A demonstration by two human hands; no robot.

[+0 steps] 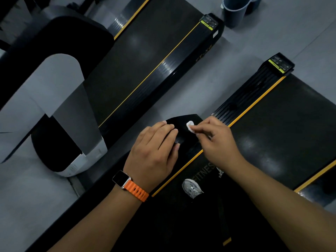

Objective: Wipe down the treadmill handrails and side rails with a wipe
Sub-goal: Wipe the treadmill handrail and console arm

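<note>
Wipe [190, 126], small, white and bunched, is pinched between the thumb and fingertips of the right hand [216, 140] and is pressed against the rounded end of the black handrail [181, 120]. The right hand is turned palm down with its knuckles raised and its fingers curled around the wipe; the bare forearm is extended in from the lower right.

Just beside it, the left hand [154, 151] is laid flat on the same handrail, palm down, its fingers nearly straight and close together, nothing being gripped. The fingertips are set near the wipe but are not touching it. A smartwatch [121, 179] on an orange band [136, 190] is worn on the left wrist, and that forearm is stretched in from the lower left.

Below the hands, a grey shoe [192, 188] is seen on the dark deck beside the lettering "FITNESS". A ribbed black side rail [241, 99], edged by a yellow stripe [254, 102], is seen running away from the handrail, with the dark belt [281, 133] to its right. A neighbouring treadmill [145, 57] is separated by a strip of grey floor [200, 84], and a grey bin [234, 11] is placed beyond its far end.
</note>
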